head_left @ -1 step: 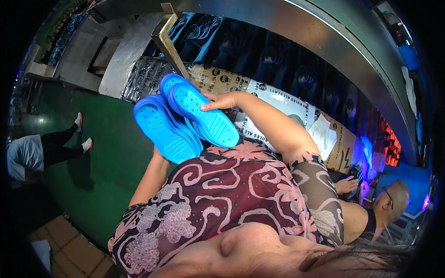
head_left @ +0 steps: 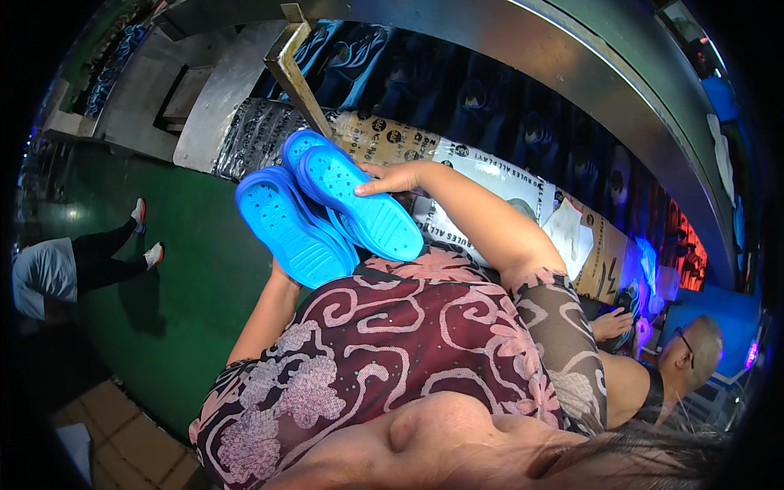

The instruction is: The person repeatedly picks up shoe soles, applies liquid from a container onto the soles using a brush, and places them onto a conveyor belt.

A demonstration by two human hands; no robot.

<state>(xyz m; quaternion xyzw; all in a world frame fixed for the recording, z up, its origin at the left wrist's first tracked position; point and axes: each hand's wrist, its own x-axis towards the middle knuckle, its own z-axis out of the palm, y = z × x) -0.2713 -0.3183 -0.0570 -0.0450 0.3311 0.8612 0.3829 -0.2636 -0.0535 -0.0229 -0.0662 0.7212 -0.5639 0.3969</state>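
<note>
Bright blue shoe soles, perforated at one end and ribbed at the other, are held against my front in two overlapping stacks. My right hand is closed on the right stack, its thumb lying on the top sole and its fingers over the far edge. Under the near end of the left stack is my left hand, holding it from below. The soles hide the left fingers. Another sole shows behind the right stack.
Beyond my hands runs a ledge wrapped in printed packing tape, with a metal bracket above it. Dark shoes line the conveyor behind. A co-worker sits at right; another person is on the green floor at left.
</note>
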